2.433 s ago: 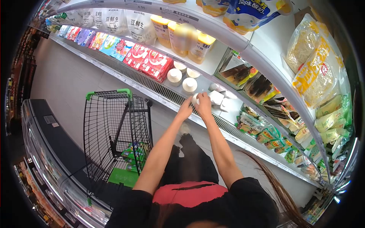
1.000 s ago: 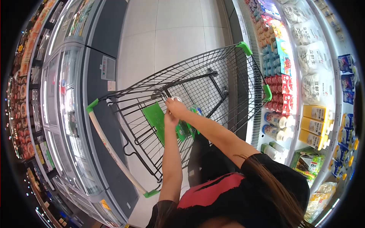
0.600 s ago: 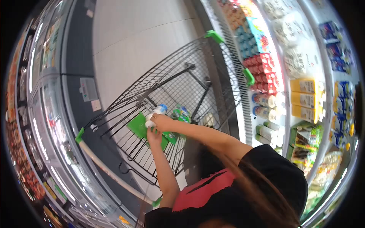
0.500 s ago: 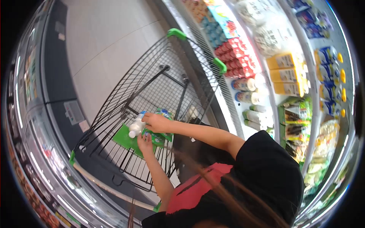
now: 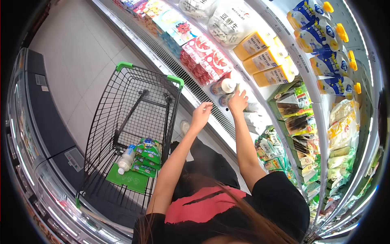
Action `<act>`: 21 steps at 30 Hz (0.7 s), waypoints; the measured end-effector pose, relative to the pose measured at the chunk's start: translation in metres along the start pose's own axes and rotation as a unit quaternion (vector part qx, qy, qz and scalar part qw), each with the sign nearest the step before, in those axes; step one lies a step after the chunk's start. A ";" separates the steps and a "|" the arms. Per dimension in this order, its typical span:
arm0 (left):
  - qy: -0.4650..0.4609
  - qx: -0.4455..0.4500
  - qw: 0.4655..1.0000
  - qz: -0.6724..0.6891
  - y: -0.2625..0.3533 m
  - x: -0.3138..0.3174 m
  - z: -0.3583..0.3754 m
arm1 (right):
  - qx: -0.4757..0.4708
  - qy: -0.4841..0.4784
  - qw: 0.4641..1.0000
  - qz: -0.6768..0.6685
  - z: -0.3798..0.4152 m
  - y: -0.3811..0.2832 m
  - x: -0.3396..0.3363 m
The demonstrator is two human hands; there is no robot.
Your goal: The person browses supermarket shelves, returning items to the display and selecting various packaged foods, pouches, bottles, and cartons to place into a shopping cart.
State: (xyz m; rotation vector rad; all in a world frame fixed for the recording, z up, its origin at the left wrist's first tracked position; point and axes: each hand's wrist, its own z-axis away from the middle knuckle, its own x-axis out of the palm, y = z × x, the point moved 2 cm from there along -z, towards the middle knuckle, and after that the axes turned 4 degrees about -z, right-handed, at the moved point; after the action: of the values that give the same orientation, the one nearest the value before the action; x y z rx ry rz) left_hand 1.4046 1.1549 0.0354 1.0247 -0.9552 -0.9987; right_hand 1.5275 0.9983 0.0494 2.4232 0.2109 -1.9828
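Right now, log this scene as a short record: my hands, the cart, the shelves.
Left hand: near the front grille, no item visible in it
Right hand: at a shelf bottle; firmness of grip unclear
Cart: white-capped bottle lying beside green packets, cap end over a green panel
Shelves: red packs; yellow bottles one level up

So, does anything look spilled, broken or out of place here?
Nothing looks spilled or broken. The only slightly odd thing is the bottle in the cart: it seems to lie on its side beside the green packets, where you might expect it to stand upright.
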 end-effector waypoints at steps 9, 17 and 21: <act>-0.104 -0.073 0.984 -0.127 -0.070 0.093 -0.059 | -0.001 -0.070 0.973 -0.218 0.005 0.066 0.028; -0.095 -0.115 0.988 0.044 -0.040 0.028 -0.020 | -0.140 -0.184 0.921 -0.314 0.029 -0.018 -0.128; -0.122 -0.138 0.965 0.186 0.020 -0.045 0.035 | -0.256 -0.170 0.875 -0.374 0.018 -0.074 -0.240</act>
State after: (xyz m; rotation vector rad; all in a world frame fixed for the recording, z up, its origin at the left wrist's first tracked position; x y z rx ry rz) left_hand 1.3637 1.1940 0.0559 0.4717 -1.1242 -0.9209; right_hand 1.4558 1.0455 0.2859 1.7346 1.6253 -2.1322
